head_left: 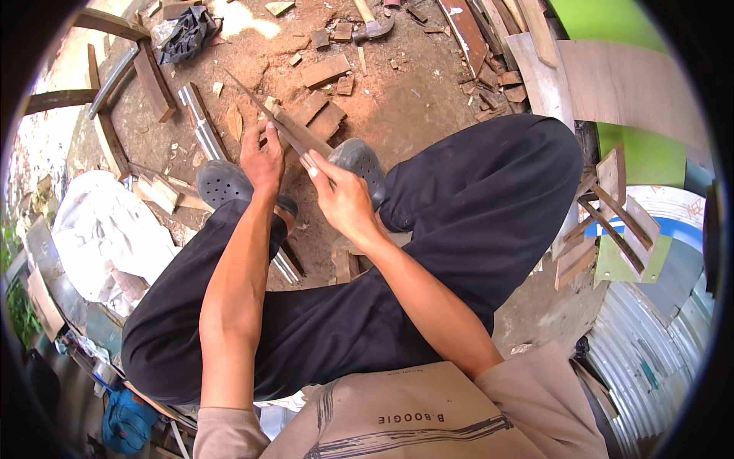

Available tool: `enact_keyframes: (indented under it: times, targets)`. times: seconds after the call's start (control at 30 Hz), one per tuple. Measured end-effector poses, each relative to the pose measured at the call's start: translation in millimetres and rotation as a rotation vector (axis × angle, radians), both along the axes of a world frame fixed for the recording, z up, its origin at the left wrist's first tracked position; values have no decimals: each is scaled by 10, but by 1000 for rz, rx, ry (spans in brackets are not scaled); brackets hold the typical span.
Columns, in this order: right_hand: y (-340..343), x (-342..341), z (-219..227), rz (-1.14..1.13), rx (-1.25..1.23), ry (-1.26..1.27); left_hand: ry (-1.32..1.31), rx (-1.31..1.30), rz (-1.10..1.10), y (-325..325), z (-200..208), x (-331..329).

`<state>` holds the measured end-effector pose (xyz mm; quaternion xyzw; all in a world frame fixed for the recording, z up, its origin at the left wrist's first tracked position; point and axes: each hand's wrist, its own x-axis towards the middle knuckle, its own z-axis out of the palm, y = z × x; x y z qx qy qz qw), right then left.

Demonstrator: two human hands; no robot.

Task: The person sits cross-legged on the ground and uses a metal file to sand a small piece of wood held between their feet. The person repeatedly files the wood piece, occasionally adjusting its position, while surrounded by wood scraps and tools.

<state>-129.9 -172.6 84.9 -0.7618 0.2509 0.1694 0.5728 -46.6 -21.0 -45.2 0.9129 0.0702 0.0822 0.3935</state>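
A long tapered blade [294,136] slants away from me toward the far left, over the ground between my feet. Its outline is saw-like or machete-like, and I cannot tell which. My right hand [342,197] is closed round its near end, index finger stretched along it. Close to the blade's left side, my left hand [262,161] is closed, thumb and fingertips pointing away from me. What those fingers hold is hard to make out; a small pale wood piece [271,105] shows just beyond them. Below the hands, my grey clogs [358,162] rest on the dirt.
Wood offcuts [326,70] and a hammer [372,27] lie on the ground ahead. Wooden frame pieces [154,80] and a black plastic bag [186,36] are at far left. A white sack [107,237] lies left; boards [612,206] and corrugated sheet metal [650,359] stand right.
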Motion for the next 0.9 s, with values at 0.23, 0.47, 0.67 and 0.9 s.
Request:
enact_keyframes:
  times: [0.23,0.47,0.67,0.9]
  targets:
    - [-430,-689,251,-14,-59,-32,-5,-96,63,-89,-77,-7]
    - [-203,-77,-79,-14,2,-28,-26,-70,9,-80,-44,46]
    - [-550,-777,401,-55,-52,-17,-67,-48,-14,-122,-87,55]
    - [-226,-83,-130,-12,15,-16,7,-65,3,-124,-41,67]
